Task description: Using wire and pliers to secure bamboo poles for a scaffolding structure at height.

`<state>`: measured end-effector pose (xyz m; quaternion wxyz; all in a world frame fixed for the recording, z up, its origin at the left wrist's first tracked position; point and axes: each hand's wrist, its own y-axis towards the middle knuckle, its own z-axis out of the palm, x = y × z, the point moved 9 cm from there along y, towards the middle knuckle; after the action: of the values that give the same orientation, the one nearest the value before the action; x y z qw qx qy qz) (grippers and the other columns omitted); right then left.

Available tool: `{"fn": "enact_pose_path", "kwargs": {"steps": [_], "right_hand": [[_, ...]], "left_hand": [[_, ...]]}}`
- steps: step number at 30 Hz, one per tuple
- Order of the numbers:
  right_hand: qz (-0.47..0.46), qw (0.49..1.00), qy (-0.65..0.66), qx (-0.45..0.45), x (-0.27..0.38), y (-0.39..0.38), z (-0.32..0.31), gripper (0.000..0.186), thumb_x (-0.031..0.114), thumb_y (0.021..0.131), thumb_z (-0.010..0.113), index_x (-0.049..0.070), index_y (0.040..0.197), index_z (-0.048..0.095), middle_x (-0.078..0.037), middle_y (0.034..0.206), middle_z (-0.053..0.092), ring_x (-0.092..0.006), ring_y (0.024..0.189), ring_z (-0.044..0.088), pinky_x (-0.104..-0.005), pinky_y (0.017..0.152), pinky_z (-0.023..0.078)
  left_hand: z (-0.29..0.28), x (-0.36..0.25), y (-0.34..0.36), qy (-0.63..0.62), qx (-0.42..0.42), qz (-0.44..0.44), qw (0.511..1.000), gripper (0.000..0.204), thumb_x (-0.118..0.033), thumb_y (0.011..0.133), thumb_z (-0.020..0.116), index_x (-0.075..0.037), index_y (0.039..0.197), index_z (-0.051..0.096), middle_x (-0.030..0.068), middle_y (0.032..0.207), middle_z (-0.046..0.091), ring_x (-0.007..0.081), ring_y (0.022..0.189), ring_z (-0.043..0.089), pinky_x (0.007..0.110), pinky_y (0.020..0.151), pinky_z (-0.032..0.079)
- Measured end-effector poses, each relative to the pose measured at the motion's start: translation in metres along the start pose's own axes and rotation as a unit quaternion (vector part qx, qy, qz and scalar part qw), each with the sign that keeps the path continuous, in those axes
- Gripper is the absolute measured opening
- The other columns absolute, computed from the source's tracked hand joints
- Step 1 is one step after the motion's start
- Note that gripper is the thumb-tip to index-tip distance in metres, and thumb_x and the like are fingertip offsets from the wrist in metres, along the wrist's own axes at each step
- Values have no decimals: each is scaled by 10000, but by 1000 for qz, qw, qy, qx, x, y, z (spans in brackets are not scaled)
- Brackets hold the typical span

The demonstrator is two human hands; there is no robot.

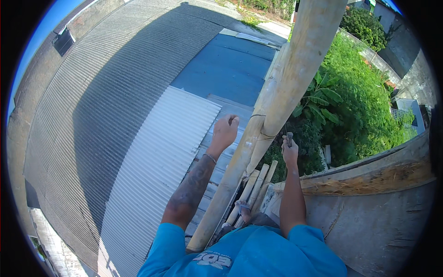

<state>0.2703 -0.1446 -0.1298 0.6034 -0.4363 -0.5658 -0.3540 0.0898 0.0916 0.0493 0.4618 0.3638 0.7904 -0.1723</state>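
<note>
Blue shirt (249, 258) fills the bottom edge, a pale printed patch on its chest. Both forearms reach up to the bamboo pole (295, 69), thick, tan and smooth, which rises slantwise from beside the shirt to the top edge. Thin wire binding (264, 134) ties it to a second pole alongside. Left hand (224, 131), left of the binding, is curled into a loose fist just beside the pole; whether it pinches wire, cannot tell. Right hand (290, 152), right of the binding, is clenched round a small dark tool (289, 138). Shorter bamboo lengths (251, 194) lie at the pole's foot.
</note>
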Motion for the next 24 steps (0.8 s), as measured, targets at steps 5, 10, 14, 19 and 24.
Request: {"fn": "enact_pose_path", "kwargs": {"steps": [5,10,14,19,24], "right_hand": [[-46,981,-61,178,9,21,64,136,125,895,513,18,874,595,28,627,493,-71,550,413,-245,500,342],[-53,959,-60,271,43,18,72,110,44,873,491,-3,863,590,28,651,501,-75,578,423,-246,528,363],[12,971,-5,239,62,10,73,103,31,857,509,-11,850,603,19,673,528,-66,580,447,-229,527,375],[-35,976,-104,187,76,-5,57,119,79,869,526,5,839,614,10,651,547,-64,542,464,-228,501,375],[-7,994,-47,103,57,-35,28,161,149,870,560,6,821,616,-18,625,562,-84,526,482,-254,484,373]], "left_hand": [[78,82,71,-46,104,-79,990,395,-297,905,467,45,1064,584,185,1045,610,259,918,599,329,776,464],[138,61,65,-310,302,-164,887,319,-174,932,434,24,1156,545,137,1075,601,186,924,588,330,783,480],[130,47,77,-443,209,-150,859,265,-155,930,442,25,1081,564,114,993,617,168,840,600,310,720,497],[99,54,86,-308,50,-83,946,246,-164,933,440,15,907,605,89,852,633,157,740,604,307,685,505],[79,45,77,-339,21,-48,939,258,-170,936,448,20,842,594,61,770,614,108,653,589,238,604,498]]}}
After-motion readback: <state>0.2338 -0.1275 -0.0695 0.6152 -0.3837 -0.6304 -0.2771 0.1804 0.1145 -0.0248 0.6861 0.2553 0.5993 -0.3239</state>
